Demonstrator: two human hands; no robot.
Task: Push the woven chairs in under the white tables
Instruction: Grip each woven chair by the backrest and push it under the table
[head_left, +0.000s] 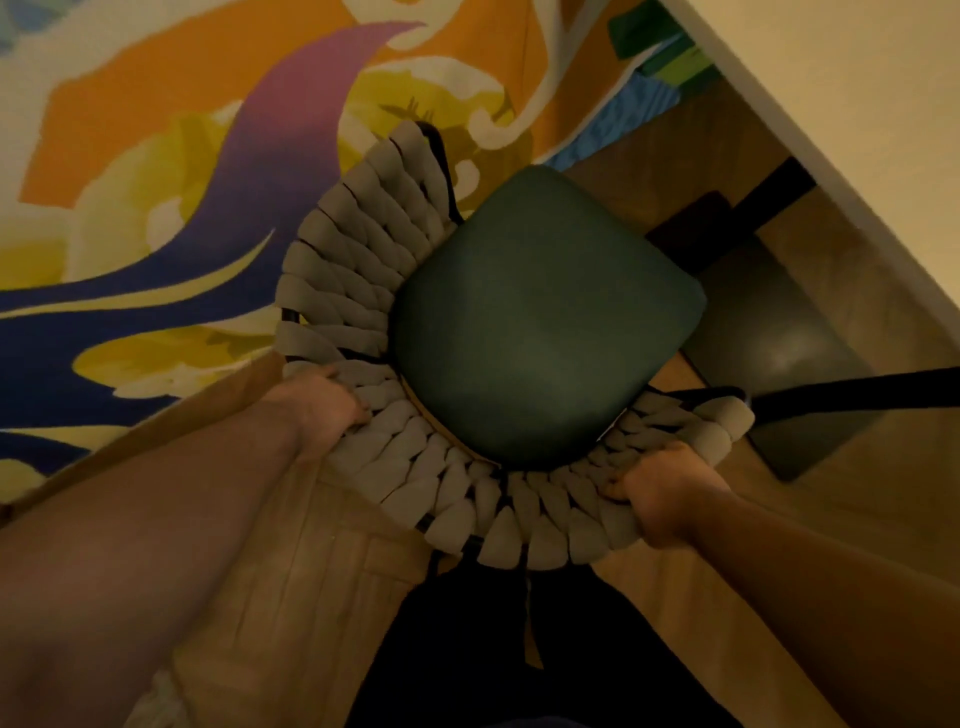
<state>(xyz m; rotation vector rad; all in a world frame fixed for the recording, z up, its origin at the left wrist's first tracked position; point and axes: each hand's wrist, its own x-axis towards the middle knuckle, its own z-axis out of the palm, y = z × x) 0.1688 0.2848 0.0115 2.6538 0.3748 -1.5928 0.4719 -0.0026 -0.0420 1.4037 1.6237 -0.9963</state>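
1. The curved grey woven-backed chair (415, 395) with a dark green seat cushion is gripped by both hands.
2. Left hand (322, 410) and right hand (670, 499) fingers are clamped on its backrest.
3. The chair is set on the wooden floor (857, 332), beside the white table (857, 104) edge.

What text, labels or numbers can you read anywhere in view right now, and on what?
None: no readable text, label, brand or number shows anywhere.
Chair: woven back and green seat carry no tag or print; left hand and right hand grip the back.
Rug: colourful shapes only, no letters.
Table: plain white edge, unmarked.
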